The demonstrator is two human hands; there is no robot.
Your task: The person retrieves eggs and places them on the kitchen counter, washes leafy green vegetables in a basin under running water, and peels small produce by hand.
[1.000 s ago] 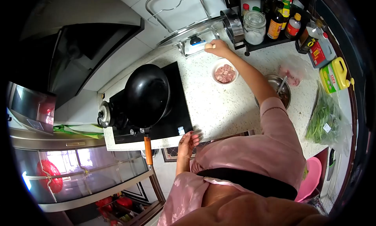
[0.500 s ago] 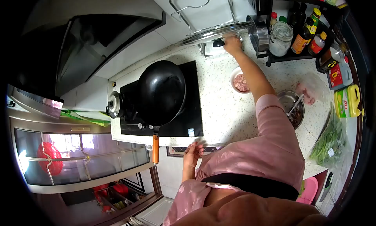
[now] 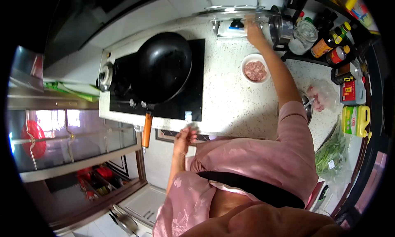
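Observation:
At the back of the counter, my right hand [image 3: 253, 30] reaches to a large pot lid [image 3: 230, 11], seen nearly edge-on and standing on a metal rack [image 3: 215, 29]. The lid's black knob [image 3: 236, 23] is just left of the hand; the fingers are blurred and partly hidden. By the counter's front edge, my left hand [image 3: 185, 137] hangs with loosely curled fingers and nothing visible in it. A black wok [image 3: 162, 68] with a wooden handle [image 3: 147, 130] sits on the black cooktop [image 3: 196, 80]. Sliced raw meat [image 3: 255, 71] fills a white bowl [image 3: 243, 64].
Bottles and a glass jar [image 3: 303, 37] stand on a black shelf [image 3: 321, 61] at right. Beside my right arm are a metal bowl [image 3: 307, 103], partly hidden, and bagged meat [image 3: 319, 99]. Farther right are a yellow oil jug [image 3: 356, 121] and bagged greens [image 3: 331, 154]. A small lidded pot [image 3: 106, 76] is left.
The view has shifted, bringing the counter higher in the picture. The lid looks more edge-on and sits closer to the wall; my right hand stays beside its knob. My left hand remains by the counter edge.

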